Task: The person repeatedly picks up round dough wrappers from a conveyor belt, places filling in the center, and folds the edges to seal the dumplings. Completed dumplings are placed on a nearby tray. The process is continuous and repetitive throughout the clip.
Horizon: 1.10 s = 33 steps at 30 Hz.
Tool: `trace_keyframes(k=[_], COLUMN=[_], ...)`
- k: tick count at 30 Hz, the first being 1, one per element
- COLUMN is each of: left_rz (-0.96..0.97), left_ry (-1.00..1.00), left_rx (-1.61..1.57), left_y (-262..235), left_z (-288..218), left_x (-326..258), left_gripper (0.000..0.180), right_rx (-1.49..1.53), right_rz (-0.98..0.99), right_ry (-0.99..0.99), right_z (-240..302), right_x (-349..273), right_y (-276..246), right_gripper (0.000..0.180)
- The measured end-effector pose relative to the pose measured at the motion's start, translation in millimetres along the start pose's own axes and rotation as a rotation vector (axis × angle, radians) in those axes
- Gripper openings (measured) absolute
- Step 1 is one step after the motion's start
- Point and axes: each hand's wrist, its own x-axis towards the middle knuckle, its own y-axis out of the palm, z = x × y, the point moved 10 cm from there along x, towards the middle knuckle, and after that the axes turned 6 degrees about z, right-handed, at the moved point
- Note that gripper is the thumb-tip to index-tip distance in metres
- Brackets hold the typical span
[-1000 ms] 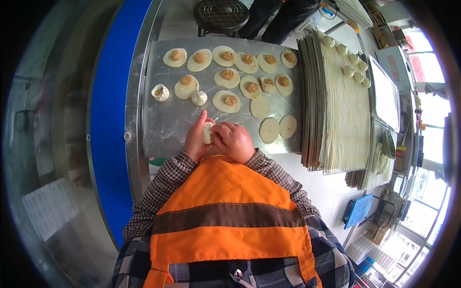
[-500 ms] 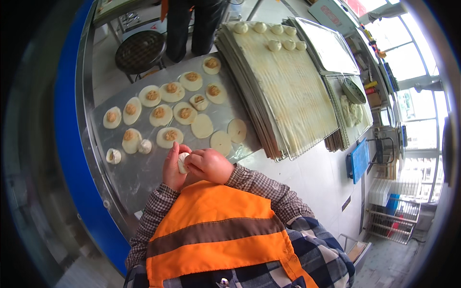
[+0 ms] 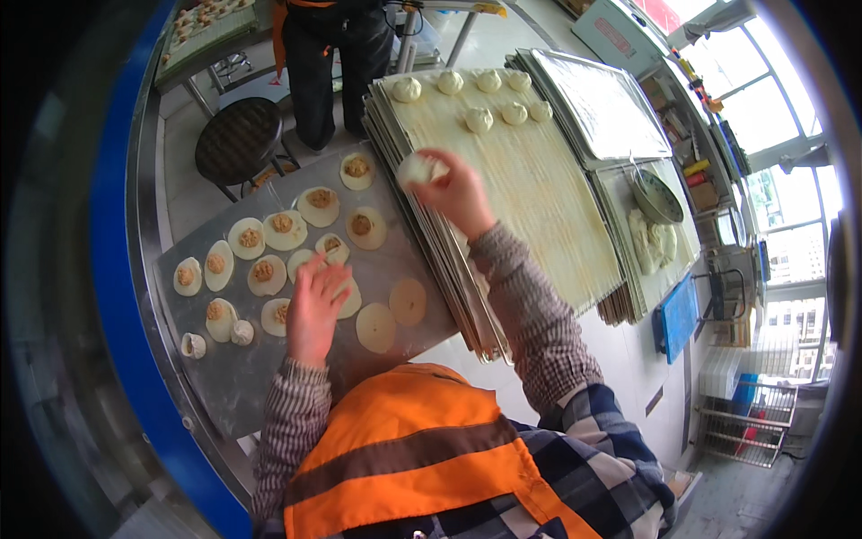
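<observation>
My right hand (image 3: 460,196) grips a round white filled bun (image 3: 415,170) above the left edge of the stacked trays (image 3: 530,207). Several pleated buns (image 3: 479,119) sit in two rows at the far end of the top tray. Over the metal table (image 3: 229,377), my left hand (image 3: 314,310) is slightly blurred, fingers spread, holding nothing. It partly hides some dough rounds. Around it lie several flat dough rounds topped with brownish filling (image 3: 267,275). Two plain dough rounds (image 3: 375,328) lie to its right, and a small gathered dough piece (image 3: 193,345) at the left.
Another tray stack (image 3: 597,108) stands to the right, with a bowl (image 3: 658,196) and a pale cloth (image 3: 652,241) on its nearer part. A black round stool (image 3: 239,142) is beyond the table. Another person's dark-trousered legs (image 3: 314,81) stand behind it. A blue board (image 3: 675,316) is farther right.
My hands have parted. The right one has carried the bun from near my body up and right to the tray stack; the left has opened and moved forward over the dough rounds.
</observation>
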Motion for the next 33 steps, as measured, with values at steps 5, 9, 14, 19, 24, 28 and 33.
trace_keyframes(k=[5,9,14,19,24,28,33], left_rz=[-0.453,-0.727,-0.825,-0.861,-0.973,-0.893,-0.811], left_ry=[-0.041,-0.001,0.014,-0.096,0.121,-0.005,0.173], left_rx=[0.008,0.016,0.621,0.908,1.085,0.75,0.76], left_y=[-128.9,-200.1,-252.4,-303.0,-313.7,-328.3,-340.0], left_z=[11.2,19.3,-25.0,-65.6,-101.2,-86.6,-112.8], left_x=[-91.2,-162.0,-162.2,-97.8,-106.0,-126.5,-147.6], left_gripper=[0.037,0.028,0.041,0.06,0.047,0.031,0.034], right_rx=[-0.077,-0.835,-0.178,-0.222,-0.024,-0.14,-0.113], right_rz=[-0.033,-0.081,-0.005,0.111,0.056,0.341,0.583], right_ry=[0.108,-0.081,0.192,0.051,0.246,0.239,-0.044], right_z=[-89.3,-100.1,-101.4,-42.0,-29.9,-9.0,44.1], right_x=[100.8,119.9,99.5,25.1,-56.0,-96.5,-109.8], right_y=[-32.9,-19.8,-25.3,-1.1,36.9,162.8,357.0], right_gripper=[0.042,0.046,0.063,0.046,0.028,0.029,0.061])
